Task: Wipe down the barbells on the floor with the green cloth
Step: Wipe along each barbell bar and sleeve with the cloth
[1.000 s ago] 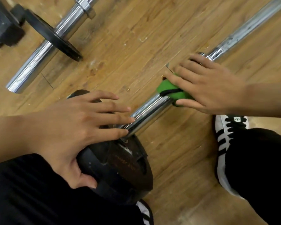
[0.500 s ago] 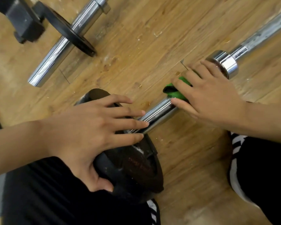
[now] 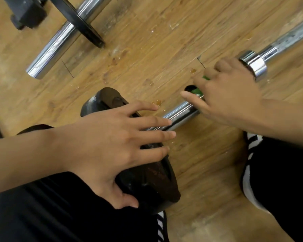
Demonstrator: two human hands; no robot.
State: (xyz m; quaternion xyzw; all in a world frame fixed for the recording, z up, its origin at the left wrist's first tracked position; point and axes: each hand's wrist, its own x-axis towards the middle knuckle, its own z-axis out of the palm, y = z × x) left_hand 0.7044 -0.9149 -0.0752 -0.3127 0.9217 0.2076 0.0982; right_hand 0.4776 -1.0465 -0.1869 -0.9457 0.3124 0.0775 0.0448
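A chrome barbell (image 3: pixel 180 114) lies diagonally on the wooden floor, with a steel collar (image 3: pixel 254 66) at the right and a black weight plate (image 3: pixel 147 179) on its near end. My right hand (image 3: pixel 229 95) wraps the green cloth (image 3: pixel 197 91) round the sleeve just below the collar; only a sliver of cloth shows. My left hand (image 3: pixel 115 147) rests spread on top of the plate, fingers straight, tips reaching over the sleeve. A second chrome barbell (image 3: pixel 59 41) with a thin black plate (image 3: pixel 82 21) lies at the upper left.
A black block-shaped piece of equipment (image 3: pixel 28 13) sits at the top left corner. My legs in black trousers (image 3: pixel 283 180) and striped white shoes (image 3: pixel 250 165) flank the plate. Small shiny spots (image 3: pixel 156 102) mark the floor between the two bars.
My right hand has slid the cloth along the sleeve toward the plate, away from the collar. The view has shifted, so everything sits further right. My left hand stays on the plate.
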